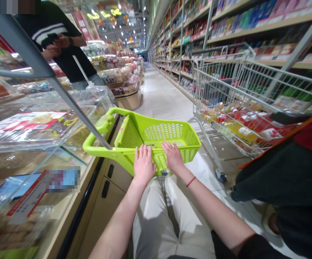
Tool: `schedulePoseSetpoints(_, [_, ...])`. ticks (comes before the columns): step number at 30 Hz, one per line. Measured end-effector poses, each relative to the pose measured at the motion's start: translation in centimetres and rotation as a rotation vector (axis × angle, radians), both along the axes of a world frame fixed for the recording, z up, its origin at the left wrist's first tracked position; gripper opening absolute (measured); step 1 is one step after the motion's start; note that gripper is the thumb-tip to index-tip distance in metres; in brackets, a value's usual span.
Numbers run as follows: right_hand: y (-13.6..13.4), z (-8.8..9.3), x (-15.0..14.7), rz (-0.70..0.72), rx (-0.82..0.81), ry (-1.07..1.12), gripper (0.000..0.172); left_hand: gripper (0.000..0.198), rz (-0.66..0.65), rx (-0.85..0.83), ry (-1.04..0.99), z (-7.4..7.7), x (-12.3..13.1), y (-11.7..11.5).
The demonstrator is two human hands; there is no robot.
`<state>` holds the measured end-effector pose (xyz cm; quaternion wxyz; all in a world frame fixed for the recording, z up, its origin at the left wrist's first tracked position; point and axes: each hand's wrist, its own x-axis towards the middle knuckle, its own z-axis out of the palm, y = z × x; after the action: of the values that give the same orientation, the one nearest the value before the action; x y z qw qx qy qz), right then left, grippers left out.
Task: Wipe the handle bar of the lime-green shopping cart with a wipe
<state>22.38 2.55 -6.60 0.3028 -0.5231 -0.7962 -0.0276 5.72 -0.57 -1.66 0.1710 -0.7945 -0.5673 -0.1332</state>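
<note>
My left hand (144, 165) and right hand (173, 157) sit on the near rim of the lime-green plastic shopping basket (166, 133), fingers spread and pressing flat, not wrapped around it. The basket's just ahead of me, beside the glass display case (32, 144), with a wire shopping cart (226, 82) off to the right.

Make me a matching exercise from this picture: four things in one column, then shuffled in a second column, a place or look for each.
Things: 1 bracelet; 2 green basket; 3 wire cart; 4 bottles.
Matches: A inside the wire cart; B under the left hand and right hand; C on the right wrist; D silver wire frame.
Pairs: 1C, 2B, 3D, 4A.
</note>
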Motion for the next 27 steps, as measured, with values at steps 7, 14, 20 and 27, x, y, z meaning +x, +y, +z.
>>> schedulePoseSetpoints(7, [0.0,-1.9,6.3,-0.155,0.04,0.007,0.074,0.07,-0.003,0.012,0.0,-0.2,-0.1,0.1])
schedulePoseSetpoints(14, [-0.1,-2.3,9.4,-0.353,0.01,0.018,0.071,0.071,-0.008,0.018,-0.003,-0.2,-0.1,0.0])
schedulePoseSetpoints(20, [0.1,-1.8,4.8,-0.41,-0.007,0.047,0.067,0.069,0.001,0.008,0.004,0.1,0.1,-0.1])
schedulePoseSetpoints(27, [0.5,-2.0,3.0,-0.059,0.022,0.049,0.074,0.069,0.003,0.005,0.012,0.2,0.0,-0.1])
